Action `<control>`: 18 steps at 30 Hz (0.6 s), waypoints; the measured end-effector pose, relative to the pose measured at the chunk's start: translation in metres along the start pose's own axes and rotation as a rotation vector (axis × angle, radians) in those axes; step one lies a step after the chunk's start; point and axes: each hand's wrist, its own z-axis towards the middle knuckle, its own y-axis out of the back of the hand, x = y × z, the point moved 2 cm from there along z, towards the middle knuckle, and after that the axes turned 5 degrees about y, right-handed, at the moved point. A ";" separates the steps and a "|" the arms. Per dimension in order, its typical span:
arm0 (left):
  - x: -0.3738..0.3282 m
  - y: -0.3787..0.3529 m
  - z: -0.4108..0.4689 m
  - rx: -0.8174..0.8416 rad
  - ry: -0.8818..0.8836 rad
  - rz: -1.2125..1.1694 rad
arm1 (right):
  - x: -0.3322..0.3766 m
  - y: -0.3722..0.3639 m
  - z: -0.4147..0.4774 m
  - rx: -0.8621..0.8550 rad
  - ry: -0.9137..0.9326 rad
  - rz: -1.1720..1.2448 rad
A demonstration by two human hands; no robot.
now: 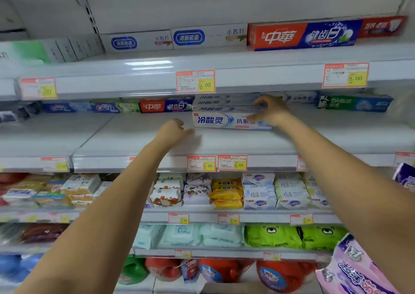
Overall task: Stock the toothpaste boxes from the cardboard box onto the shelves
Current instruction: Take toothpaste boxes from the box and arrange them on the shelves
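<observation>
4 toothpaste boxes (pixel 211 120) stacked on 1 shelf (pixel 224 144); right hand (pixel 271 112) grips them, left hand (pixel 173 130) slack, empty.

On my feed the body shows as two bare arms ending in two bare hands. The left forearm (pixel 107 204) is uncovered skin from the wrist to the near left corner of the view, and the right forearm (pixel 348 170) is uncovered to the near right edge. The wide lens makes both look thick near me and slim farther off. The left hand (pixel 174 128) and right hand (pixel 269 110) have slightly blurred fingertips.
</observation>
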 end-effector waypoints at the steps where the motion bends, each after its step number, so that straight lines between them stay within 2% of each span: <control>1: 0.000 0.000 0.008 0.037 0.022 -0.028 | -0.002 -0.004 0.003 -0.072 -0.040 0.033; 3: -0.004 -0.003 0.020 0.113 0.045 -0.097 | -0.009 -0.011 0.007 -0.142 -0.133 0.099; 8: -0.018 -0.018 0.038 0.256 -0.062 -0.200 | -0.035 -0.027 0.018 -0.091 -0.233 0.349; 18: -0.021 -0.023 0.046 0.157 -0.047 -0.030 | -0.041 -0.036 0.023 -0.119 -0.207 0.322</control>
